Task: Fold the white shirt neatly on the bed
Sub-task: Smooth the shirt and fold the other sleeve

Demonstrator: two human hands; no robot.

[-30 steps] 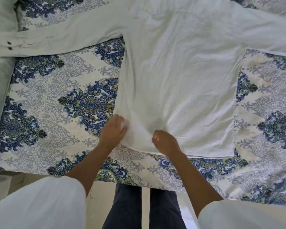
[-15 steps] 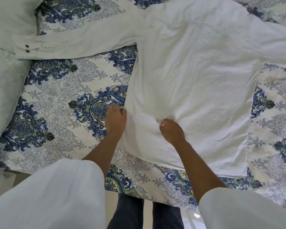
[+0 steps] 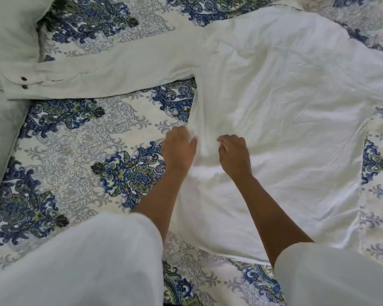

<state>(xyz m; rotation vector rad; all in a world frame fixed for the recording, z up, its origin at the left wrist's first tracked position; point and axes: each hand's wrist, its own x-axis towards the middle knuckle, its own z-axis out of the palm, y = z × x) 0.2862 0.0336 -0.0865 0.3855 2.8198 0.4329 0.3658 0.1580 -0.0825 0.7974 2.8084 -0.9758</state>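
The white shirt (image 3: pixel 285 111) lies spread flat on the patterned bed sheet (image 3: pixel 75 155), hem toward me. Its left sleeve (image 3: pixel 119 69) stretches out to the left and ends in a cuff with two dark buttons (image 3: pixel 23 82). My left hand (image 3: pixel 178 149) grips the shirt's left side edge, fingers curled on the cloth. Just to the right, my right hand (image 3: pixel 233 153) rests on the shirt's body with curled fingers pinching the fabric. A small raised fold of cloth stands between the two hands. The right sleeve runs out of view.
A pale pillow (image 3: pixel 7 29) lies at the upper left, and plain pale bedding (image 3: pixel 0 133) runs down the left edge. The blue and white sheet shows on both sides of the shirt. The bed's near edge is under my forearms.
Both hands have moved from near the hem farther up the shirt's left side. The cloth between them has bunched into a small fold.
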